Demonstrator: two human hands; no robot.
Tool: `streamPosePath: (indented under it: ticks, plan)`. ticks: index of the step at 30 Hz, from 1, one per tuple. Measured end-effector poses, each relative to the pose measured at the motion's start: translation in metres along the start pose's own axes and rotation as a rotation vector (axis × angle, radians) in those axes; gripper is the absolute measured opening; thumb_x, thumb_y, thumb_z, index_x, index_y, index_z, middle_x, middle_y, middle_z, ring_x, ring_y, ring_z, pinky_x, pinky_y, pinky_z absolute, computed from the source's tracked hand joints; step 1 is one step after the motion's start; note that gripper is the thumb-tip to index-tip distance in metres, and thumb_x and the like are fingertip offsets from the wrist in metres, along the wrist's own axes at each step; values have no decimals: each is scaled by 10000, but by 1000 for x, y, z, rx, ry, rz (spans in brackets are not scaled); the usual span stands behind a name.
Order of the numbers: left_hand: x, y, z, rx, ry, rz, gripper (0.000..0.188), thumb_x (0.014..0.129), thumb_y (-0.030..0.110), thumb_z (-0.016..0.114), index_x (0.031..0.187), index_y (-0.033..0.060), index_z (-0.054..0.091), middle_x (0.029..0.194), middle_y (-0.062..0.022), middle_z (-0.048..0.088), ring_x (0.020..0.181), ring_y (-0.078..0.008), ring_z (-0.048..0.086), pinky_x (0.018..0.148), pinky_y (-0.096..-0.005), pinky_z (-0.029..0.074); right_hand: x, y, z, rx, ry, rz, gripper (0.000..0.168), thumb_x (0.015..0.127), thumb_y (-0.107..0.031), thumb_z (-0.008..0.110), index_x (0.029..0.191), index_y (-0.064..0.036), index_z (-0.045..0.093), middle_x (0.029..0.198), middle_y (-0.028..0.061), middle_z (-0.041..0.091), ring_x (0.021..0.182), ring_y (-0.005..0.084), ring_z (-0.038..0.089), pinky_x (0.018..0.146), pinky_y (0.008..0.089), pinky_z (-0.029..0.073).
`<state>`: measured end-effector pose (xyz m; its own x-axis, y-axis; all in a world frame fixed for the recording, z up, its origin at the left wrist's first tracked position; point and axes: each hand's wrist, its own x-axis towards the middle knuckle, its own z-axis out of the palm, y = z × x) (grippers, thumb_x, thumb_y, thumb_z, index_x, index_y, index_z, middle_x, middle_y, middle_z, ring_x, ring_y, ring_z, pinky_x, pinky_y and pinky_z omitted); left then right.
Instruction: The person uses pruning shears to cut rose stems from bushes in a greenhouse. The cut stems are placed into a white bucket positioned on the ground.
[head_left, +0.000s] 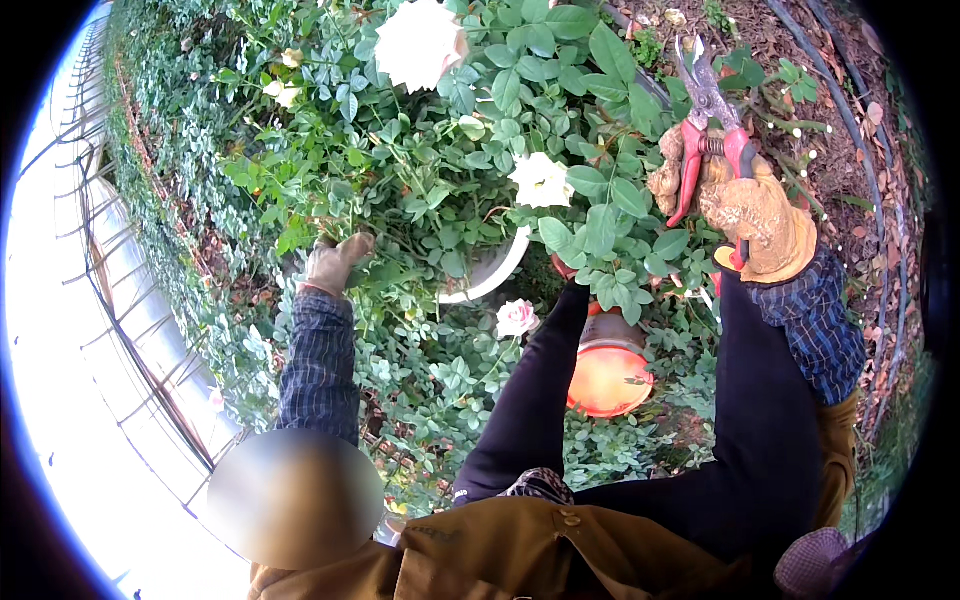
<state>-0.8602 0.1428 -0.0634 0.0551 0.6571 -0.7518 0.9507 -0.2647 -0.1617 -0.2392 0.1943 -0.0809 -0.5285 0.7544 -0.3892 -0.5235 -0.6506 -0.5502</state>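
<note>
My right hand (750, 195), in a worn yellow leather glove, holds red-handled pruning shears (709, 112) beside the rose bush. Their blades point up the picture and stand slightly apart. My left hand (337, 262), in a pale glove, is at the edge of the green rose foliage (405, 180). Its thumb shows, but its fingers are partly hidden, and I cannot tell whether they grip a stem. Large pale roses, one at the top (421, 45) and one in the middle (541, 180), stand among the leaves. A pink rose (517, 318) is lower down.
A curved white rim (495, 274) shows under the foliage. An orange-red container (609, 379) lies between my legs. Dark hoses (851, 112) and cut stems (799, 131) lie on the leaf-strewn soil at right. Wire mesh (124, 300) runs along the left. A blurred round shape is at lower left.
</note>
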Motion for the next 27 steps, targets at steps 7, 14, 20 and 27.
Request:
streamPosePath:
  ticks: [7, 14, 20, 27]
  plan:
    - [-18, 88, -18, -631, 571, -756, 561, 729, 346, 731, 1134, -10, 576, 863, -112, 662, 774, -223, 636, 728, -332, 521, 6, 24, -15, -143, 148, 163, 551, 800, -83, 599, 1335, -7, 490, 1102, 95, 622, 893, 175, 635, 753, 303, 527]
    - [29, 91, 41, -1130, 336, -613, 292, 892, 295, 617, 971, 14, 617, 788, -83, 671, 686, -173, 649, 610, -318, 529, 11, 18, 4, -119, 223, 219, 598, 778, -37, 600, 1360, -10, 464, 1191, 86, 601, 982, 177, 624, 784, 293, 522]
    - [133, 137, 21, -502, 80, -622, 392, 928, 350, 482, 1093, 13, 594, 1010, -234, 670, 986, -370, 647, 847, -426, 516, 15, 36, -6, 43, 308, 224, 590, 768, -20, 607, 1344, -9, 478, 1218, 98, 601, 984, 197, 640, 766, 297, 527]
    - [169, 97, 32, 262, -243, -22, 246, 886, 121, 500, 1009, 89, 710, 1042, -126, 695, 1020, -248, 636, 891, -328, 480, 10, 13, 10, -183, 191, 189, 458, 758, -82, 731, 1187, -10, 588, 933, 32, 620, 855, 123, 583, 752, 281, 496]
